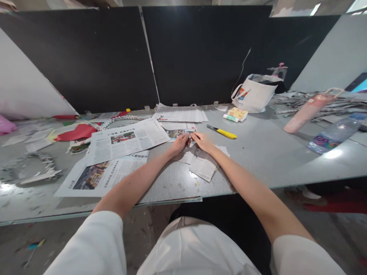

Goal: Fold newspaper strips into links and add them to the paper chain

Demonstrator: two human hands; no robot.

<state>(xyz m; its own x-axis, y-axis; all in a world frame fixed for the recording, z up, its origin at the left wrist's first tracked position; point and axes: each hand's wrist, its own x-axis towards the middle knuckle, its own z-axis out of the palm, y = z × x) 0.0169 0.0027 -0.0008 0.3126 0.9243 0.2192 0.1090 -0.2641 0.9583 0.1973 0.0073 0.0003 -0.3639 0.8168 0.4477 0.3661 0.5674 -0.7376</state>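
My left hand (181, 142) and my right hand (202, 140) meet over the middle of the table, fingertips almost touching. Both are closed in a pinch around a small pale piece that looks like folded paper; the fingers hide most of it. Under and beside my right wrist lie cut newspaper pieces (203, 167). A large newspaper sheet (126, 139) is spread left of my left hand, overlapping another newspaper sheet (99, 179). Just beyond my right hand rests a yellow utility knife (226, 133). Beside it, farther back, is a glue stick (231, 118).
A white bag (255, 95) stands at the back right. Nearer are a pink tumbler (306, 113) and a plastic bottle (334, 135). Braided paper strips (47, 164) and red paper (76, 132) lie on the left. A black partition (206, 57) closes off the back.
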